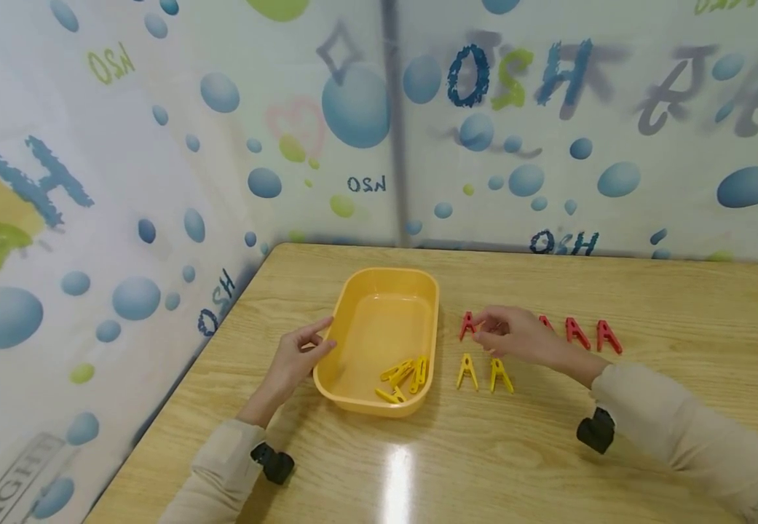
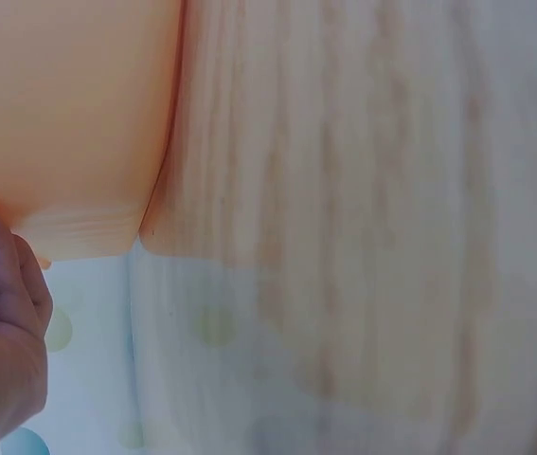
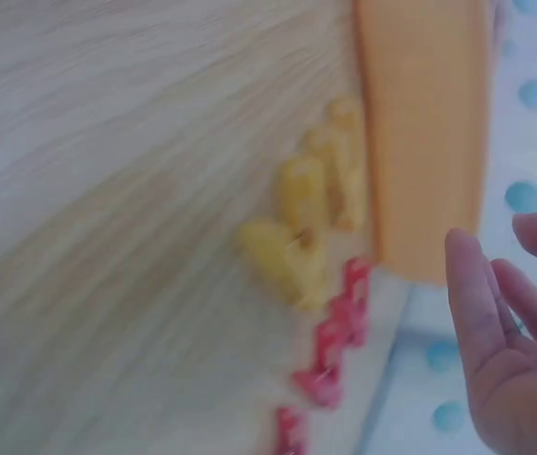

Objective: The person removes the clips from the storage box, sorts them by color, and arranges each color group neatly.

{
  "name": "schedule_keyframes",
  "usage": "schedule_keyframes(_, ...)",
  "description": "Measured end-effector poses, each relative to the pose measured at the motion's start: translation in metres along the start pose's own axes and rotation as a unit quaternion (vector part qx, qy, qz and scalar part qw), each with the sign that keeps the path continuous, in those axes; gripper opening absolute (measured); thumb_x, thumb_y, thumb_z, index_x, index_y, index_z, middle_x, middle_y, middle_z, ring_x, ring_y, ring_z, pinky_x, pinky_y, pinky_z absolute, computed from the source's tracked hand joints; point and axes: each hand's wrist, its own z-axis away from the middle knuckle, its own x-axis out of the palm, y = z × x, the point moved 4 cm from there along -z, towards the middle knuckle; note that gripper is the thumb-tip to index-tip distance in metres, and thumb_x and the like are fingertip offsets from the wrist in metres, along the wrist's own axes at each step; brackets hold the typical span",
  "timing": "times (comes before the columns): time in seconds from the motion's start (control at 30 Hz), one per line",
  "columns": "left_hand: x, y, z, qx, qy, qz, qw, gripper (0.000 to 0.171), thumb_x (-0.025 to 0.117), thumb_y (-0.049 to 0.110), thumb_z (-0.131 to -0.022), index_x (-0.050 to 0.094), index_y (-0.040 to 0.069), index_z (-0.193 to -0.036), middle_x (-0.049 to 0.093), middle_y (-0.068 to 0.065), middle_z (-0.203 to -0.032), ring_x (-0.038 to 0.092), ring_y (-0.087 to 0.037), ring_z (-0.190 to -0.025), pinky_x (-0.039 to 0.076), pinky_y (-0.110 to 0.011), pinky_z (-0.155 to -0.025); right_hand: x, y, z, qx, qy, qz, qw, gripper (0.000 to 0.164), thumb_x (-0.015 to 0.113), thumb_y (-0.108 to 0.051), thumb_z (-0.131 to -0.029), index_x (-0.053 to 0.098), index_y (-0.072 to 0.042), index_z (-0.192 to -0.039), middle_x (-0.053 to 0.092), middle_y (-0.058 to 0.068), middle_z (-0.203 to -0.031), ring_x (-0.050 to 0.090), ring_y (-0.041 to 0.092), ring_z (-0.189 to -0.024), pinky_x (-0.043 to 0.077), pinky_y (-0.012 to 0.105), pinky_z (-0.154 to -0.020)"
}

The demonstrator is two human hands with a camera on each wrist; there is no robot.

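My left hand grips the left rim of a yellow plastic tray, the thumb over the rim and the fingers against its outside; the left wrist view shows bent fingers beside the tray wall. Several yellow clothespins lie in the tray's near right corner. To the right of the tray, my right hand hovers over the row of red clothespins, fingertips close beside the leftmost red clothespin. In the right wrist view its thumb and fingers stand apart with nothing between them. Part of the red row is hidden behind this hand.
Two yellow clothespins stand out on the wooden table just in front of the right hand. More red clothespins lie to its right. Patterned wall sheets close off the table's back and left sides.
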Motion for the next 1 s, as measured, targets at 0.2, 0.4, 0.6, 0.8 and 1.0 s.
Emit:
schedule_keyframes(0.2,0.0,0.001,0.0,-0.004,0.001,-0.002,1.0,0.045,0.059,0.014,-0.085,0.047,0.008,-0.129,0.05,-0.007,-0.08,0.051,-0.011,-0.059,0.043,-0.02,-0.044,0.017,-0.035,-0.02,-0.048,-0.041,0.002,0.998,0.029,0.057,-0.011,-0.086,0.053,0.005,-0.11,0.056,0.013,-0.084,0.058,0.027,-0.071,0.051,0.043,-0.065)
schedule_keyframes(0.4,0.0,0.005,0.003,-0.001,-0.005,0.007,1.0,0.045,0.058,0.011,-0.086,0.046,0.006,-0.129,0.05,-0.007,-0.08,0.051,-0.011,-0.058,0.042,-0.02,-0.043,0.038,-0.071,-0.039,-0.095,-0.09,0.038,0.991,0.028,0.059,-0.01,-0.085,0.054,0.003,-0.109,0.058,0.006,-0.083,0.058,0.018,-0.071,0.051,0.034,-0.065)
schedule_keyframes(0.6,-0.001,0.002,-0.002,0.0,-0.004,0.0,1.0,0.045,0.058,0.011,-0.086,0.047,0.005,-0.129,0.051,-0.007,-0.081,0.051,-0.012,-0.059,0.041,-0.02,-0.043,0.054,-0.079,-0.057,-0.104,-0.112,0.045,0.987,0.028,0.064,-0.007,-0.081,0.056,0.003,-0.106,0.057,0.006,-0.084,0.058,0.016,-0.075,0.05,0.028,-0.069)
schedule_keyframes(0.8,-0.001,-0.001,-0.005,0.016,-0.004,-0.003,0.9999,0.044,0.059,0.013,-0.086,0.048,0.007,-0.128,0.051,-0.008,-0.08,0.052,-0.011,-0.06,0.043,-0.019,-0.044,0.071,-0.077,-0.071,-0.116,-0.157,0.049,0.98,0.035,0.067,-0.006,-0.078,0.055,0.007,-0.108,0.058,0.019,-0.092,0.058,0.015,-0.079,0.047,0.027,-0.075)
schedule_keyframes(1.0,-0.001,-0.004,-0.003,0.012,0.006,-0.005,0.9999,0.043,0.059,0.011,-0.086,0.049,0.006,-0.127,0.052,-0.007,-0.077,0.052,-0.011,-0.058,0.043,-0.02,-0.044,0.094,-0.069,-0.081,-0.073,-0.225,0.053,0.97,0.039,0.068,-0.007,-0.077,0.054,0.004,-0.111,0.057,0.017,-0.095,0.057,0.014,-0.08,0.047,0.023,-0.073)
